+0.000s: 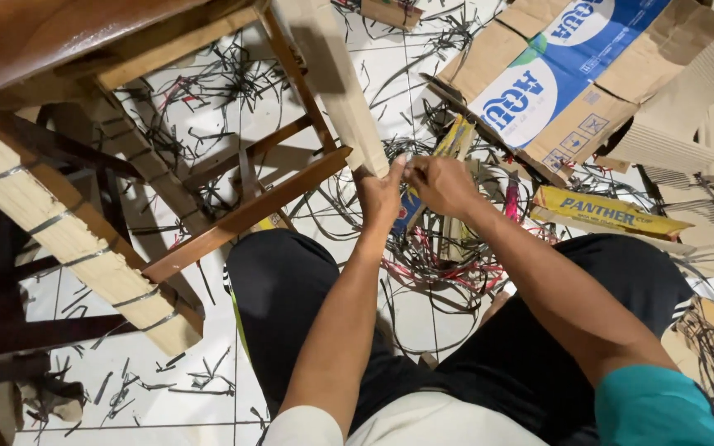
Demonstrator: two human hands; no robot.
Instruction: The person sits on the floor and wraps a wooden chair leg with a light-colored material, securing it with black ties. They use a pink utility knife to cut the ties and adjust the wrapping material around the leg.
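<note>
A wooden chair (233, 219) lies tipped in front of me, with legs wrapped in pale corrugated cardboard. My left hand (380, 192) grips the lower end of one cardboard-wrapped leg (342, 91) that slants up and away. My right hand (440, 183) is closed right beside it at the leg's tip, pinching something small there that I cannot make out. Another wrapped leg (76, 248), bound with several bands of tape, slants across the left.
Black strapping scraps (225, 78) litter the white tiled floor. A flattened brown, blue and white cardboard box (564, 74) lies at the upper right, a yellow carton (605, 212) below it, and corrugated offcuts (704, 91) at the far right. My knees in black trousers fill the foreground.
</note>
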